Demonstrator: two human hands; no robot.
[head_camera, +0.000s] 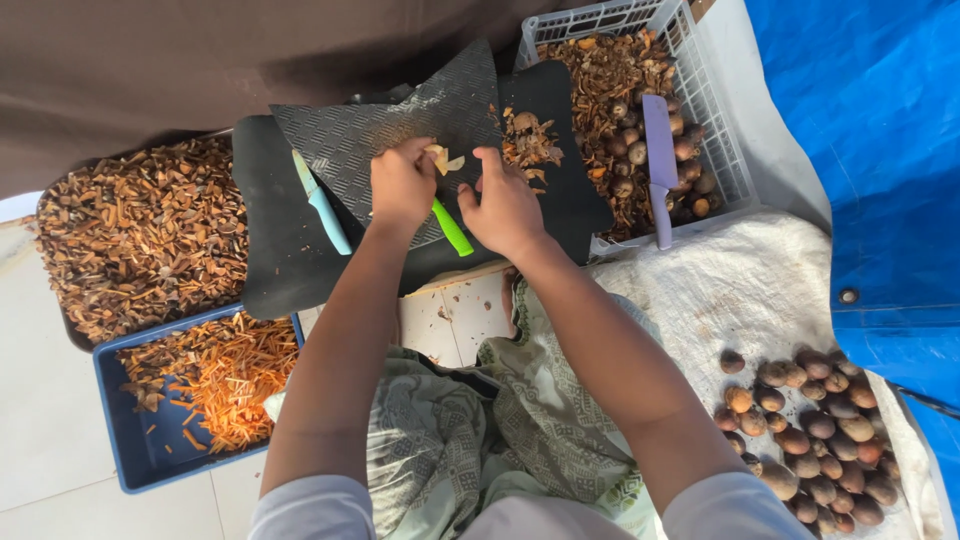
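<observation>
Centrally, the left hand (402, 185) grips a green-handled knife (452, 228) while the right hand (505, 208) pinches a pale nut piece (441, 158) between them. Both rest over the black mat (300, 260); a white crate (725, 150) sits upper right.

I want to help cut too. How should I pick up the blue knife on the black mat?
Take the blue knife by its light blue handle, the lower end nearer the person, coming from the left side of the black mat. The greenish blade points away, up the mat, so fingers stay clear of it.

No packages, labels, signs or screens show anywhere in this view.
</observation>
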